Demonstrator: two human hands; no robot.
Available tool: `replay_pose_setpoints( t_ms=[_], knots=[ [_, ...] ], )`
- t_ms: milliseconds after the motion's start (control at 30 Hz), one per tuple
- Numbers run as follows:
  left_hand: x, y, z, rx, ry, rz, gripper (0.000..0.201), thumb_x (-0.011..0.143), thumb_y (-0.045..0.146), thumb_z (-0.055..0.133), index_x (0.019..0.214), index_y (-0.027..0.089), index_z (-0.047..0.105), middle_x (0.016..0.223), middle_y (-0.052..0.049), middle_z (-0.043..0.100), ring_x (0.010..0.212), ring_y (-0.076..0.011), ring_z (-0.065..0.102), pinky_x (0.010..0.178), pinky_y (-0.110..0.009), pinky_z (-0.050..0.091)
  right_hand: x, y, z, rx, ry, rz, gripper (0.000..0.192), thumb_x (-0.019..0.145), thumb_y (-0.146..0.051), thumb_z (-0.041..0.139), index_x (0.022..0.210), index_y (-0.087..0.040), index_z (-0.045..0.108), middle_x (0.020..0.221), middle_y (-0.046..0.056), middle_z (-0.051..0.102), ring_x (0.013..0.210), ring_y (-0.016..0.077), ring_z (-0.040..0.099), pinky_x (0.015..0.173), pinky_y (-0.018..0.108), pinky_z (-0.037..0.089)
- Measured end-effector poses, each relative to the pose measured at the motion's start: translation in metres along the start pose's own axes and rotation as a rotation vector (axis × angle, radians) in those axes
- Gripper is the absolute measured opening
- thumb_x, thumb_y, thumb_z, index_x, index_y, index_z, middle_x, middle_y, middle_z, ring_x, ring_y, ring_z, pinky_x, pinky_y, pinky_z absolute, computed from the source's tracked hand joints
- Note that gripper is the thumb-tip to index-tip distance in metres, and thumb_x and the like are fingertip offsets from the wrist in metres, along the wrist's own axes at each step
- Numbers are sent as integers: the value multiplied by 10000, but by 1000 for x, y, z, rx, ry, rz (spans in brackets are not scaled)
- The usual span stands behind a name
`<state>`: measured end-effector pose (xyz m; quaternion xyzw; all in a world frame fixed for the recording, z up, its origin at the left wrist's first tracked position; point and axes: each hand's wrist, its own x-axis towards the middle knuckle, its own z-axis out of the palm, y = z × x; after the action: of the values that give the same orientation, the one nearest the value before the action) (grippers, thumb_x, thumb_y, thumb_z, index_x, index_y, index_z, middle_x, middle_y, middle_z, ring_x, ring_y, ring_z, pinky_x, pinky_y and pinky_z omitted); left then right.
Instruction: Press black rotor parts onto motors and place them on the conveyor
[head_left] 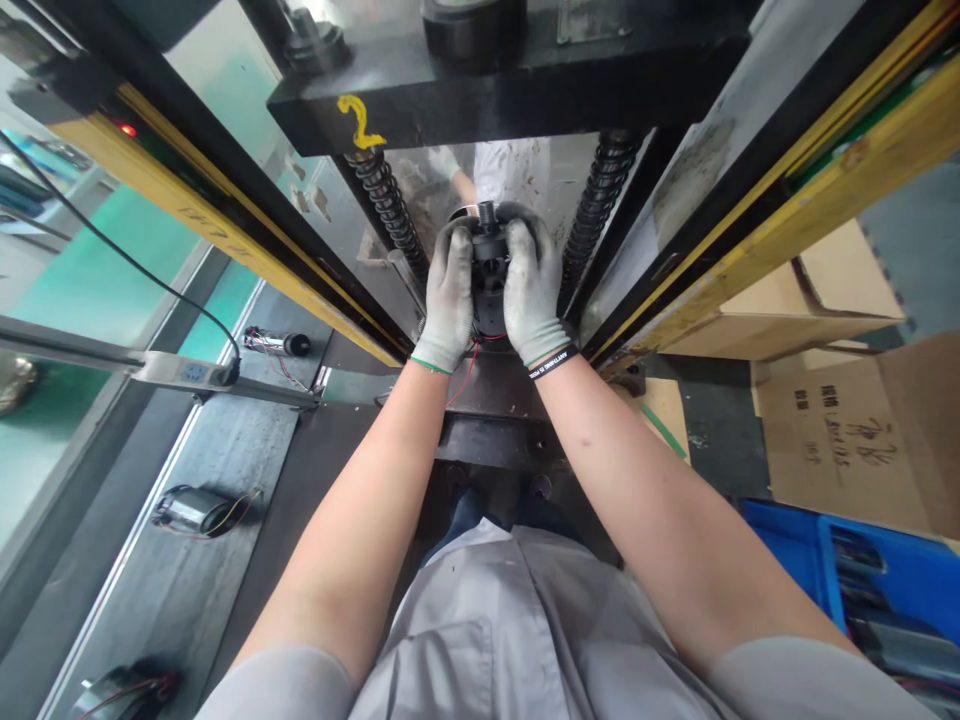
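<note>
A motor assembly (490,270) sits in the press (495,80), between two springs (386,205). A conveyor (172,560) carrying motors (193,510) runs left; cardboard boxes (862,430) and a crate (885,570) stand right.

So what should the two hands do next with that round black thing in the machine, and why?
Probably ease the motor straight down until it sits level, then let go. Both gloved hands, left hand and right hand, clasp it from either side under the black press head marked 2, between two springs. Its red wires hang loose in front, so they likely need keeping out from underneath.
</note>
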<state>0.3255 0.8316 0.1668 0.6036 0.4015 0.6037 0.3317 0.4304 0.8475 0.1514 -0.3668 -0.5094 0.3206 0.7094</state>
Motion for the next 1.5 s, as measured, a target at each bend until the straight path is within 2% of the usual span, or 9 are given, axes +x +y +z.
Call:
replay_pose_setpoints(
  t_ms=[233,533,733,900,1000,1133,1233,1367,1500],
  knots=[
    [-1,7,1,-6,23,-2,579,1036,705,394,1272,240,646,1378,-99,694,1355,-231,610,1253,-382,411,0,0,2,30,41,-38,275,1060,-427,510,1155,-233,681,1206,51,732,1180,202,677,1141,430,513],
    [0,5,-1,-4,4,-3,598,1015,731,394,1280,257,645,1415,-88,692,1412,-234,584,1283,-385,383,-2,-10,2,-49,18,-3,372,1076,-568,447,1136,-263,651,1204,36,716,1174,188,649,1166,411,498],
    [1,-2,0,-42,4,20,606,1014,719,413,1305,248,659,1442,-97,670,1432,-252,573,1291,-399,368,-3,-7,1,-40,14,-25,327,1081,-516,463,1131,-255,653,1211,53,699,1223,233,644,1206,489,467],
    [0,-5,1,-68,15,9,631,1004,741,403,1334,255,635,1470,-89,647,1462,-250,550,1307,-395,347,-5,-7,0,-53,24,-36,284,1072,-467,501,1134,-248,671,1204,55,696,1224,235,645,1211,483,457],
    [0,-5,1,-62,20,26,561,1042,691,395,1336,266,614,1494,-83,631,1471,-224,532,1318,-379,343,-6,-7,-1,-45,23,-30,263,1062,-465,523,1137,-268,680,1214,44,703,1240,228,646,1218,469,452],
    [3,-9,1,-68,25,47,487,1058,663,373,1274,308,626,1461,-62,649,1445,-225,547,1302,-397,383,-7,-7,0,-2,29,-82,235,1043,-405,550,1146,-265,707,1211,45,728,1203,225,669,1193,470,474],
    [4,-11,1,-43,28,42,508,1051,688,350,1275,319,618,1425,-58,663,1413,-230,571,1285,-405,407,-8,-9,3,-1,38,-63,238,1036,-372,543,1165,-259,708,1244,52,726,1227,228,667,1197,471,475],
    [2,-10,-1,-82,31,70,495,1058,657,370,1290,300,624,1401,-76,664,1389,-228,582,1283,-407,405,-11,-10,5,-22,45,-69,254,1023,-352,533,1165,-233,708,1259,62,723,1267,241,653,1233,501,438],
    [3,-14,-1,-114,20,73,490,1067,633,379,1315,285,619,1424,-87,657,1392,-224,587,1278,-414,406,-11,-1,5,-40,70,-88,289,990,-305,528,1169,-203,732,1262,74,737,1269,242,656,1230,502,442]
  ],
)
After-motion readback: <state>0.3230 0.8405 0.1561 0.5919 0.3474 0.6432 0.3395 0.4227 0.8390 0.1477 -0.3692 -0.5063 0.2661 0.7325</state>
